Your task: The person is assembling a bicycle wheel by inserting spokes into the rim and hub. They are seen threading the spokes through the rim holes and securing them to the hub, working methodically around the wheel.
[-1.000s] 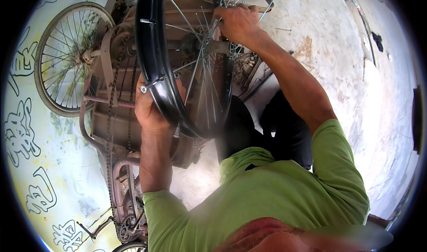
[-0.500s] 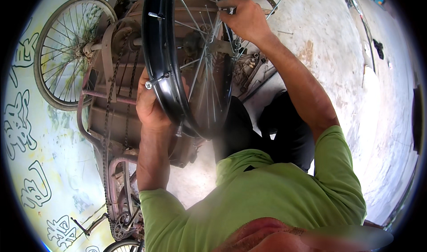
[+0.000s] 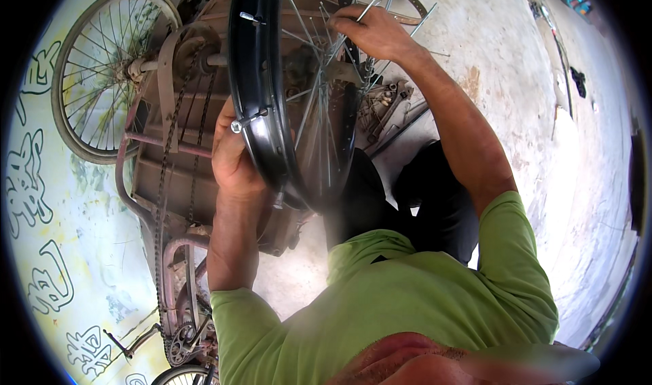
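A black wheel rim stands upright before me, partly laced with thin silver spokes. My left hand is closed round the rim's left side, its fingers partly hidden behind the rim. Silver fittings stick out of the rim's outer face, one bolt-like piece just above my left hand. On the far right side of the wheel, my right hand is closed in a pinch on a spoke among the loose spoke ends. The hub is mostly hidden behind spokes.
Behind the wheel lies a brown metal cart frame with a chain. A spoked wheel is attached at its left. Wrenches and loose tools lie on the floor to the right. Another rim lies farther back.
The rim has shifted slightly to the right, and my left hand has moved with it. My right hand has dipped a little, and the spokes near it have changed angle.
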`<state>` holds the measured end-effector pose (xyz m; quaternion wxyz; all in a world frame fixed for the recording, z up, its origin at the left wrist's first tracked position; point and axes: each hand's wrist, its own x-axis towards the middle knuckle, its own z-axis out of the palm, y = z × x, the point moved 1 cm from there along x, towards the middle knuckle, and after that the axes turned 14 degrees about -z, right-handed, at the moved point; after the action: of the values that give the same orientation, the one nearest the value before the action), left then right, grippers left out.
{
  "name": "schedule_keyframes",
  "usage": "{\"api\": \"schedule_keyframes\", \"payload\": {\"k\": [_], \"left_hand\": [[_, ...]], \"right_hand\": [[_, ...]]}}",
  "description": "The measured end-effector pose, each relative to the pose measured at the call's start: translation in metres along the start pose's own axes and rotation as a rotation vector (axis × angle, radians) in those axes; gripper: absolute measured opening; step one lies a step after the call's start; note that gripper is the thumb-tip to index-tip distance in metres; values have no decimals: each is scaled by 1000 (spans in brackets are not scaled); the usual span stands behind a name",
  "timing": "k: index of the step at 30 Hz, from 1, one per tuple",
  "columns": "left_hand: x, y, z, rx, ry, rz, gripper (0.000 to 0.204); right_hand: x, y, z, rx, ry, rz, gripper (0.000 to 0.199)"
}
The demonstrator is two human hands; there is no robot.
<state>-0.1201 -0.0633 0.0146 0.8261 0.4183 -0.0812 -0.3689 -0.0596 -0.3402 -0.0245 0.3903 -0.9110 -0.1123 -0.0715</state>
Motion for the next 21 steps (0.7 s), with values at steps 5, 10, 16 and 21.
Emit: {"api": "schedule_keyframes", "payload": {"k": [5, 10, 16, 21], "left_hand": [[2, 1, 0, 31, 6, 37, 31], [2, 3, -2, 66, -22, 64, 31], [2, 4, 2, -17, -69, 48, 35], [4, 3, 2, -49, -72, 23, 36]], "right_hand": [[-4, 16, 8, -230, -109, -221, 43], [-8, -4, 0, -576, -114, -112, 46], [-19, -54, -17, -615, -291, 231, 49], [-11, -39, -15, -575, -291, 229, 49]]}}
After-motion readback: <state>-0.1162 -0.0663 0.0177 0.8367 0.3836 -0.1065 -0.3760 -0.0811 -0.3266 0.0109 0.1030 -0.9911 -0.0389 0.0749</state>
